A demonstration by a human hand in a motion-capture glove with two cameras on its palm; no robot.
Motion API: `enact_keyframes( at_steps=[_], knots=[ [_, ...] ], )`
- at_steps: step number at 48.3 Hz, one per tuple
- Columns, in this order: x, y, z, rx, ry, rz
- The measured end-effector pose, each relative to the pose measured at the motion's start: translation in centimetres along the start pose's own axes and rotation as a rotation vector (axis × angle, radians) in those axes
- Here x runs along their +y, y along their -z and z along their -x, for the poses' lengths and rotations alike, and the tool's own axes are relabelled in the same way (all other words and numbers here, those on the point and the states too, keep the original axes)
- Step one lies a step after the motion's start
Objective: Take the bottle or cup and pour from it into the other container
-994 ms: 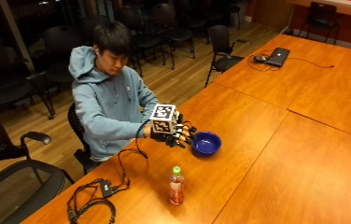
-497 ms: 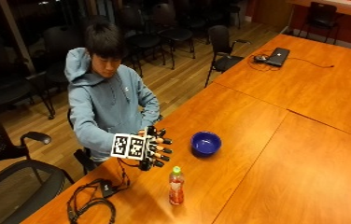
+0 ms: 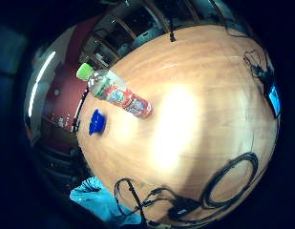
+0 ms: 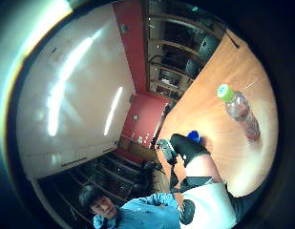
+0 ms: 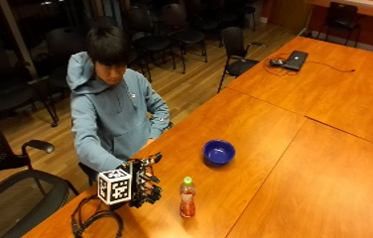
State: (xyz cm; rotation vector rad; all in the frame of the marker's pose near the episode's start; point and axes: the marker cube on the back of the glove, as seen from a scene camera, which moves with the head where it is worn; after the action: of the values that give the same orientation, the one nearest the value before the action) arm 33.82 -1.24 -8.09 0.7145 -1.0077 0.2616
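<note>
- The gloved right hand (image 5: 144,182) hangs low over the table (image 5: 318,163) near its edge, holding nothing — its fingers (image 5: 154,191) show spread and lightly bent, with bare wood under the palm.
- The bottle (image 5: 187,197) stands just beside those fingertips on their far side, upright, green cap on top; its long axis runs straight up from the table. There is a clear gap between fingers and bottle, nothing touching.
- In the little-finger palm view the bottle (image 3: 119,93) stands well off to one side of the palm rather than in front of it, so I judge that the hand must travel sideways toward the label before it can close.
- The blue bowl (image 5: 218,151) sits farther beyond the bottle, well apart from the fingers and open side up.
- Against half a second ago, the hand has sunk lower and closer to the table edge; a second ago it was up beside the bowl. Bottle and bowl have not shifted.
</note>
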Motion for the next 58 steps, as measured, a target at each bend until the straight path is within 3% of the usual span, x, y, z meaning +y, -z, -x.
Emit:
enact_keyframes(
  at_steps=[29, 58],
  knots=[
    [-0.6, 1.0, -3.4, -0.092, -0.107, -0.096],
    [-0.9, -1.4, -6.2, -0.163, -0.092, -0.101]
  ],
)
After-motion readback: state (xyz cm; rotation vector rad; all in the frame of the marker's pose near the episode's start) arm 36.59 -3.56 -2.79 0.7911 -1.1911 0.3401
